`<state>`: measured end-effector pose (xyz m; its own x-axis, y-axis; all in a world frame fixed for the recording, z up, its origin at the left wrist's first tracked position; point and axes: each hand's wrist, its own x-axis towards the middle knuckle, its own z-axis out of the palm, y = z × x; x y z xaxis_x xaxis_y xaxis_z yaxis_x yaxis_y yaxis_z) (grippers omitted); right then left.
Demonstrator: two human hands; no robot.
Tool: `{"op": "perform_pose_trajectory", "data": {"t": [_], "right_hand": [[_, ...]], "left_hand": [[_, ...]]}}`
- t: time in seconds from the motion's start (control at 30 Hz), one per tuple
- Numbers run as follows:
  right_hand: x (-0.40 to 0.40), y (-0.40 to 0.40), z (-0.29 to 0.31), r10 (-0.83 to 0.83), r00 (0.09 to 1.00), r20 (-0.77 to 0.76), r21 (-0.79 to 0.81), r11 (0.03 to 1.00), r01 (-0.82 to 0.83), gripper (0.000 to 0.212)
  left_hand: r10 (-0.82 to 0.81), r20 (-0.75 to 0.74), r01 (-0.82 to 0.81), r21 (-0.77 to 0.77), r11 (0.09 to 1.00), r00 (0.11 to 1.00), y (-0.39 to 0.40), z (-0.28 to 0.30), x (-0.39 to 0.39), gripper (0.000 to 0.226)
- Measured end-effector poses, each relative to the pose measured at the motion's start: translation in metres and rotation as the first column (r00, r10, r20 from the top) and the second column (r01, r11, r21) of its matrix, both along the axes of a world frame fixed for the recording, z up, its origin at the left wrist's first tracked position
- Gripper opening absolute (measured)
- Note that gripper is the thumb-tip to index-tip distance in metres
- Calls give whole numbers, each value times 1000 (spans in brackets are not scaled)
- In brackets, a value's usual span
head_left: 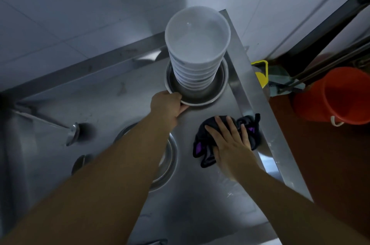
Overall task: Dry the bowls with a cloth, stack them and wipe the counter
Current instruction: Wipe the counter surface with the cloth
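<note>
Counter being wiped, bowl stack steadied in the corner.

The dark cloth is pressed flat onto the steel counter by the right hand, fingers straight and spread. The rim of the metal basin is gripped by the left hand, fingers curled round its near edge. In that basin the stack of white bowls is seen, upright, at the counter's far corner. An orange bucket is seen on the floor beyond.

Two bare arms and hands

The left hand and right hand wear nothing, and both long arms show no sleeves.
</note>
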<state>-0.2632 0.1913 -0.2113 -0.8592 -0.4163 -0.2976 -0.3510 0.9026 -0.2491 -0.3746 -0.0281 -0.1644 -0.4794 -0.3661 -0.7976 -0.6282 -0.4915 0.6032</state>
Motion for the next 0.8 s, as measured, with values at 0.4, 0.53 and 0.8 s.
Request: {"op": "perform_pose_trajectory", "data": {"t": [0.4,0.53,0.8], "right_hand": [[-1,-13,5,-61,998,-17,36,997,62,65],[-22,-27,4,-4,1000,-11,36,999,5,64],[-161,-82,0,-1,996,-93,-36,999,-3,58]], "left_hand": [[26,118,-3,-196,981,993,-111,8,51,18],[60,103,-43,-155,987,993,-134,10,61,20],[33,91,-19,-152,988,995,-147,15,63,23]]}}
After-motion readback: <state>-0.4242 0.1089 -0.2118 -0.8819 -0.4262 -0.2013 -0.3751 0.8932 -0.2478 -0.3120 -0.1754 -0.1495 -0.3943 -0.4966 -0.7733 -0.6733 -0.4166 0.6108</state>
